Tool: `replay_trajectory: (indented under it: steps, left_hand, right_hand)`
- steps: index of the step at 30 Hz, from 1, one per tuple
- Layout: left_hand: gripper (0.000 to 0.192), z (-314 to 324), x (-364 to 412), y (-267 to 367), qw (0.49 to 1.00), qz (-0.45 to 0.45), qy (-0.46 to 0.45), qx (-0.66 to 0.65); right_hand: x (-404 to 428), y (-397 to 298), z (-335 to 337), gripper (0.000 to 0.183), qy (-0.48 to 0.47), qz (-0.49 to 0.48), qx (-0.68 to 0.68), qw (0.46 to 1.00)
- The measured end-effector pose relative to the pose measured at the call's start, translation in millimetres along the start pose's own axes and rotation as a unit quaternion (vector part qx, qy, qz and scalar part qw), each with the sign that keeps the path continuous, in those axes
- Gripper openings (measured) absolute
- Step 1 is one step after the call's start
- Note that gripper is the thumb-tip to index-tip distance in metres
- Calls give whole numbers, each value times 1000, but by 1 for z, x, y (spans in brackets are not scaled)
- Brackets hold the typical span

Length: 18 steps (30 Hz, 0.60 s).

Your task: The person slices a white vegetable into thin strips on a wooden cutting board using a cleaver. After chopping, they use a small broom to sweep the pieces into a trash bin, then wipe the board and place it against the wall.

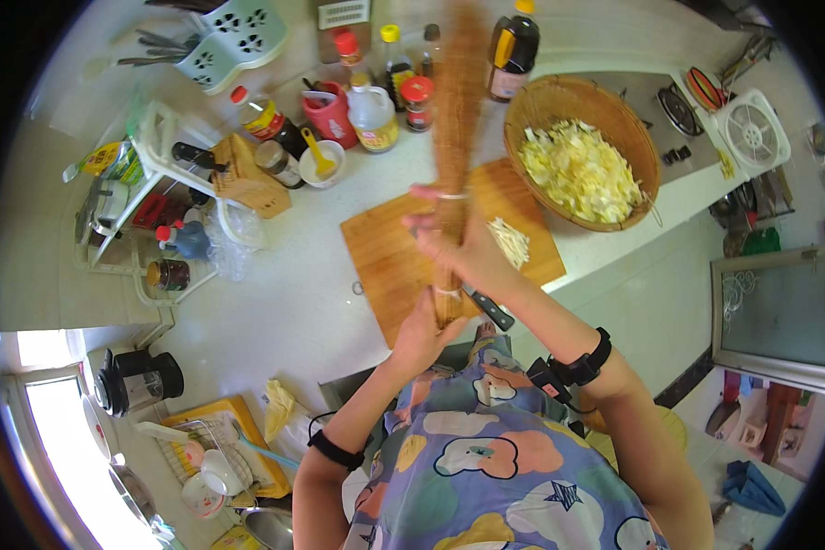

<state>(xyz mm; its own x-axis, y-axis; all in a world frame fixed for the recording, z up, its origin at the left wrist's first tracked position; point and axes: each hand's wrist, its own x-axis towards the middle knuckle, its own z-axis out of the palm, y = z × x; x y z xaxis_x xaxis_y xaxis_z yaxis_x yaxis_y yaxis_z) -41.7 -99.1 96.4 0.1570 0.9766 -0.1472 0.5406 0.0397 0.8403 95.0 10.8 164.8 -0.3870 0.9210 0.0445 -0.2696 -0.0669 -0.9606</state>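
Observation:
A long brown bundle of thin strands (458, 130) stands over the wooden cutting board (375, 247), tied with white bands; its upper part is blurred, and its exact kind is unclear. My right hand (464, 251) wraps around its middle. Lower down, my left hand (416, 337) grips the bottom end, thumb and fingers on either side. Beneath my right forearm a kitchen knife (493, 309) shows its black handle at the board's near edge; most of its blade is hidden. Thin white strips (511, 242) lie piled on the board's right part.
A woven basket (650, 155) of chopped cabbage (581, 175) stands behind right, near the gas hob (629, 89). Sauce bottles (265, 120), a white bowl (322, 180) with a yellow spoon, and a wooden knife block (254, 182) line the back left. A blender (141, 381) stands far left.

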Motion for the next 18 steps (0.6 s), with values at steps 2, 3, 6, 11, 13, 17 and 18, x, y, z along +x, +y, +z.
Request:
replay_trajectory:
  steps: [2,3,6,11,13,17,18]
  left_hand:
    - [53,21,10,1,999,18,-50,2]
    - [56,31,15,0,997,42,-61,-8]
    - [44,59,26,-3,984,-120,-55,116]
    - [67,110,35,-1,919,-194,-55,337]
    - [65,117,38,-2,917,-211,-18,338]
    - [58,106,45,-13,919,-353,-92,150]
    - [52,103,44,-17,920,-350,-97,146]
  right_hand:
    - [-12,-2,-38,52,149,14,19,989]
    - [-24,-5,-58,54,180,11,-22,983]
    - [-58,-8,-105,56,228,-28,-149,962]
    - [-121,10,-141,55,196,116,-244,942]
    - [-139,24,-145,51,186,129,-234,946]
    - [-169,46,-152,49,178,118,-257,943]
    - [-175,49,-154,49,171,107,-290,935]
